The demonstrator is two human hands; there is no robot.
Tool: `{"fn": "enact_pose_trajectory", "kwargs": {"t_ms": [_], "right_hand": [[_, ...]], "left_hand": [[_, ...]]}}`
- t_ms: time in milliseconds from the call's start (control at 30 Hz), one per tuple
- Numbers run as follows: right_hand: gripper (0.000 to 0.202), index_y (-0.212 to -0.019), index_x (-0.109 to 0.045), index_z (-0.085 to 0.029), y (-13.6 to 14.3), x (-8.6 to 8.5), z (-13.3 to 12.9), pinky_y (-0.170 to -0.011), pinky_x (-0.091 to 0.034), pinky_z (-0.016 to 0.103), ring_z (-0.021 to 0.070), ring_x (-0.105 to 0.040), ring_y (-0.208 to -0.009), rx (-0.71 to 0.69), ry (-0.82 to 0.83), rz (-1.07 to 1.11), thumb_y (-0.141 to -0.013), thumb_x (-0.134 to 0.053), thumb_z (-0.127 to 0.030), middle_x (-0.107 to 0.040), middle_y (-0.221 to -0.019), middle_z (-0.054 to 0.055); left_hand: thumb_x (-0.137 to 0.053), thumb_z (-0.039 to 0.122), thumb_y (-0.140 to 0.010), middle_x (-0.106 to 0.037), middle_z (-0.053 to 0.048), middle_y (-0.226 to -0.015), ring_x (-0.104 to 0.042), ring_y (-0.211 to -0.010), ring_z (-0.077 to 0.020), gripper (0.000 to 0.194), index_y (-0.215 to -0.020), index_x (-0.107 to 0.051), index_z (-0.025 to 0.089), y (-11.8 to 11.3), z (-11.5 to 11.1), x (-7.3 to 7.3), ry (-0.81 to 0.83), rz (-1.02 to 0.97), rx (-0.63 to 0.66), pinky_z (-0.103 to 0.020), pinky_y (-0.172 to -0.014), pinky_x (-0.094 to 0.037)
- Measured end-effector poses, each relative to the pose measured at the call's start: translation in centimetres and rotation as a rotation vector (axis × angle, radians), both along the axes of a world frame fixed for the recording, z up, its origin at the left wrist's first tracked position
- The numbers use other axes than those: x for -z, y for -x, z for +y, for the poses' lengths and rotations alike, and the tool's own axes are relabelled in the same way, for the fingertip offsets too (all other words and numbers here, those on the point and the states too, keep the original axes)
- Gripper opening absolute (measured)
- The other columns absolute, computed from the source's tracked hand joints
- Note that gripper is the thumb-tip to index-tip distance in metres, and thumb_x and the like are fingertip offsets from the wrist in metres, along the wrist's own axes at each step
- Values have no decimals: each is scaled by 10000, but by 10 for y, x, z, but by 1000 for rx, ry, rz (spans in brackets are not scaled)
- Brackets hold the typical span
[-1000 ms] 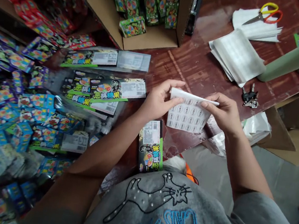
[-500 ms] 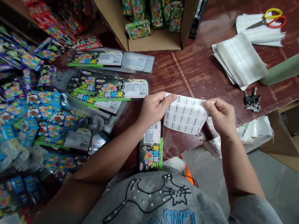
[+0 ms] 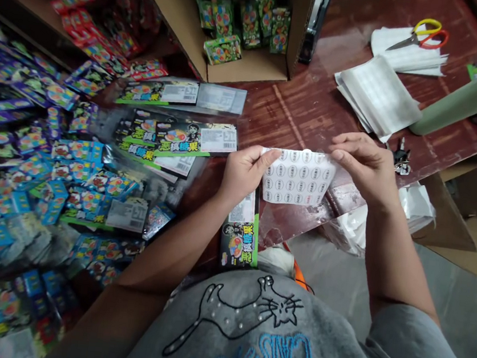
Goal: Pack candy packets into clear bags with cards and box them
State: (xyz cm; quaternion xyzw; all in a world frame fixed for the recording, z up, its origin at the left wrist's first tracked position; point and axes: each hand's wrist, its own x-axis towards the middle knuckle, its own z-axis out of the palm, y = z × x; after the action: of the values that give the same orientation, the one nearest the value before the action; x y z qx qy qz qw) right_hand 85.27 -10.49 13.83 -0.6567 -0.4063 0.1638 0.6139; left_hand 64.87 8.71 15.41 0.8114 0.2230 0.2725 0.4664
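Observation:
My left hand [image 3: 247, 171] pinches the left edge of a white sheet of round printed stickers [image 3: 299, 177], thumb on top. At the sheet's upper right corner is my right hand [image 3: 365, 162], its thumb and fingers close together; whatever is between them is too small to make out. Below the sheet, near my shirt, lies a black and green candy package [image 3: 240, 239], partly hidden by the sheet. More such packages [image 3: 195, 138] in clear sleeves lie to the left of my left hand.
Small candy packs [image 3: 81, 161] cover the left side. An open carton [image 3: 246, 73] stands at the back. Scissors [image 3: 418, 36], white sheets [image 3: 379, 94], keys [image 3: 402, 157] and a green cylinder [image 3: 467, 96] are on the right.
My right hand has shifted right, its fingers more extended at the sheet's corner. The sheet now lies flatter, its lower edge slightly higher. My left hand keeps its grip.

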Motion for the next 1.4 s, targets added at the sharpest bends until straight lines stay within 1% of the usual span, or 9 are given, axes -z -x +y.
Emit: {"fn": "enact_pose_trajectory", "kwargs": {"t_ms": [133,267,433,633,833,933,1000,1167,1400], "right_hand": [[584,-1388,-744,-372,-1,3,4,-1047,-629,473,255,-760,-1148,-83,95,132,-867,-852,-612,-783,-1346,35],[506,-1275,-796,-349,-9,-5,-1,-1130,-588,519,293,-706,-1301,-148,162,79,-861,-846,-636,-747,-1419,54],[265,-910,-845,-309,-13,-11,-6,-1120,-582,509,284,-726,-1224,-144,89,-34,-862,-872,-568,-795,-1246,56],[689,-1423,-705,-345,-3,0,6,-886,-659,412,227,-769,-1012,-188,119,108,-803,-926,-549,-814,-1139,26],[589,-1390,-723,-431,9,-6,10,-814,-622,394,197,-714,-855,-75,-42,100,-840,-929,-392,-789,-1030,-2],[534,-1291,-785,-461,13,-12,8,-794,-618,403,196,-706,-850,39,-181,97,-797,-963,-369,-776,-1262,20],[526,-1261,-797,-476,20,-15,6,-802,-634,437,221,-728,-864,55,-156,114,-773,-976,-399,-753,-1349,21],[589,-1357,-730,-442,67,-14,17,-835,-669,465,266,-763,-865,-125,9,276,-807,-939,-462,-792,-981,29],[799,-1542,-519,-378,138,-17,55,-904,-692,452,218,-772,-893,-520,138,365,-854,-885,-553,-763,-1030,12]], "left_hand": [[-685,713,-953,-367,46,-552,-318,-543,-96,691,-565,-439,196,-1,-1,2,-12,11,1,-257,-492,-252],[-696,647,-966,-394,46,-566,-344,-546,-97,636,-575,-473,199,2,-2,5,16,30,-9,-263,-510,-274],[-710,648,-948,-429,44,-579,-370,-556,-102,607,-589,-513,201,4,3,10,42,70,-33,-271,-531,-288],[-695,660,-955,-396,49,-565,-347,-552,-109,632,-574,-474,207,-1,5,16,47,80,-10,-288,-548,-265],[-703,568,-999,-555,20,-611,-499,-606,-130,532,-641,-595,191,-16,12,31,-7,223,-26,-286,-603,-348],[-821,529,-933,-785,-80,-999,-687,-828,-184,386,-1061,-756,170,7,16,27,-63,291,-15,-302,-765,-508],[-844,463,-930,-771,-139,-1254,-718,-1041,-241,460,-1273,-722,182,37,13,18,-175,355,-26,-372,-949,-545],[-724,241,-997,-788,-88,-1083,-690,-1081,-260,82,-1004,-788,190,111,-1,-8,-308,571,96,-463,-1079,-502],[-630,145,-978,-793,-62,-1124,-731,-1077,-200,247,-1097,-828,234,145,-1,-24,-2,404,182,-368,-1001,-567]]}}
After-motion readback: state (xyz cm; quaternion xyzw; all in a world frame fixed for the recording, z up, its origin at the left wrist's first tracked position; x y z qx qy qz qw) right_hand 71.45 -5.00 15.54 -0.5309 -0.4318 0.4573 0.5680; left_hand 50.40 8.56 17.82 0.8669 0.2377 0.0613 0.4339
